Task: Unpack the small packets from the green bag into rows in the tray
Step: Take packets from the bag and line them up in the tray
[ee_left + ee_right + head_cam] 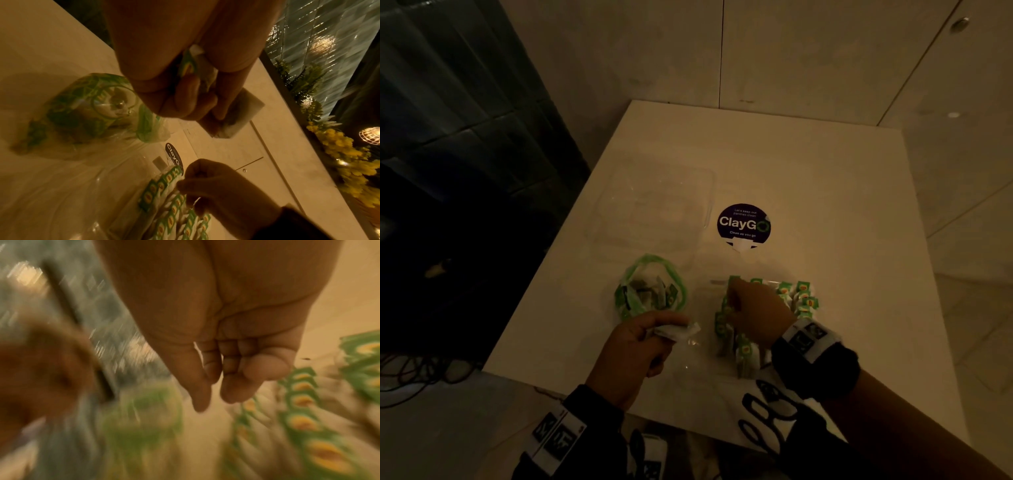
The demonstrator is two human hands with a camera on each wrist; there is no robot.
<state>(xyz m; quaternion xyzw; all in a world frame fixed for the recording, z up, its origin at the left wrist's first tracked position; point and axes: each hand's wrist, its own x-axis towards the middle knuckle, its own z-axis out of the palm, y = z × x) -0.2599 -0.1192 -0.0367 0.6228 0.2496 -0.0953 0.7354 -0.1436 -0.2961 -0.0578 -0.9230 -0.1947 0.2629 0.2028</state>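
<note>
The green bag [650, 274] [78, 113] lies open on the white table [808, 192], with several small packets still inside. My left hand [640, 342] [185, 97] hovers just in front of it and grips a few packets [681, 331] [242, 107]. To the right stands a clear plastic tray [714, 282] [82, 194] holding rows of green-labelled packets [801, 298] [164, 203] [302, 402]. My right hand [753, 305] [216, 183] [213, 402] is over the rows, its loosely curled fingers reaching down to the packet tops. The blurred right wrist view shows nothing in it.
A second clear container [654, 205] sits behind the bag. A round dark ClayGo sticker [743, 224] marks the table's middle. The table's left edge [544, 257] drops to a dark floor with cables [414, 377]. Pale cabinet doors stand behind.
</note>
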